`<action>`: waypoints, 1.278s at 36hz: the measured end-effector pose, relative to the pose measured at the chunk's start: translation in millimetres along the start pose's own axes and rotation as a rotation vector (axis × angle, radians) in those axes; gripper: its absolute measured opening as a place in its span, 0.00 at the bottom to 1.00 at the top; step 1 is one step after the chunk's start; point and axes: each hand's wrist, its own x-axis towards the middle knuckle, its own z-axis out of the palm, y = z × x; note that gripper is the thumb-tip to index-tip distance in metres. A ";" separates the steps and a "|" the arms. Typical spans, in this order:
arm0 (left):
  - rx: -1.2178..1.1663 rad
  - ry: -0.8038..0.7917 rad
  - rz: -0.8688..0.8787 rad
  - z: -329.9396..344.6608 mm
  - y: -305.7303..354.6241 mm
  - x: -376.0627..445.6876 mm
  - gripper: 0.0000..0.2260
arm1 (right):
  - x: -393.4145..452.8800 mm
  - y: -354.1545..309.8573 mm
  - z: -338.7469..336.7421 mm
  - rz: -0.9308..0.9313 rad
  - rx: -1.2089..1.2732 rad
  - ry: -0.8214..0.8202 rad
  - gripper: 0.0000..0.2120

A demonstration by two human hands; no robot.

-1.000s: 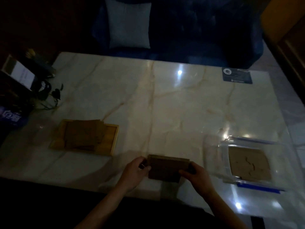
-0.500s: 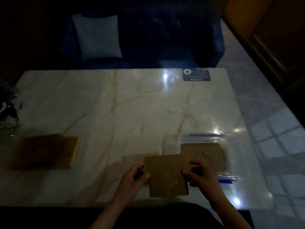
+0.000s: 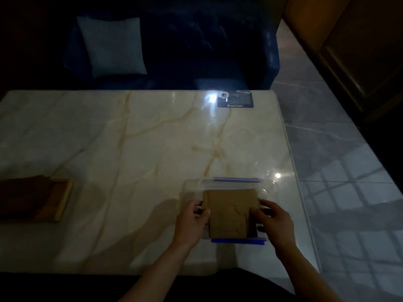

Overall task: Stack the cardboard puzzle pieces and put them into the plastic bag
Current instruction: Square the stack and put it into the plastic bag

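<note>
A brown stack of cardboard puzzle pieces (image 3: 230, 212) lies over the clear plastic bag (image 3: 269, 186), which rests flat on the marble table near its right front corner. My left hand (image 3: 192, 223) grips the stack's left edge and my right hand (image 3: 274, 221) grips its right edge. The bag's blue zip strips show beyond the stack and at its near edge. Whether the stack is inside the bag or on top of it is unclear. More brown pieces lie on a wooden tray (image 3: 58, 201) at the far left.
The marble table (image 3: 130, 138) ends close to the right of the bag, with tiled floor beyond. A dark card (image 3: 235, 99) lies at the back right. A dark blue sofa with a pale cushion (image 3: 113, 46) stands behind the table.
Both hands have carried the cardboard stack to the right, from the table's front middle to over the plastic bag. My view has swung right, so the tray sits at the left edge.
</note>
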 end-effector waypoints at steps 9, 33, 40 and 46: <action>0.214 -0.039 -0.063 30.4 25.5 18.8 0.11 | 39.0 3.0 8.8 0.011 -0.198 0.040 0.19; 0.294 -0.106 -0.522 74.7 23.7 42.8 0.34 | 66.9 14.0 30.5 0.074 -0.483 0.006 0.11; 0.285 -0.079 -0.521 77.8 20.0 44.8 0.37 | 69.1 14.4 32.5 0.107 -0.504 0.017 0.12; 0.231 -0.027 -0.464 76.0 19.4 44.0 0.40 | 60.8 17.3 29.5 0.073 -0.454 0.008 0.24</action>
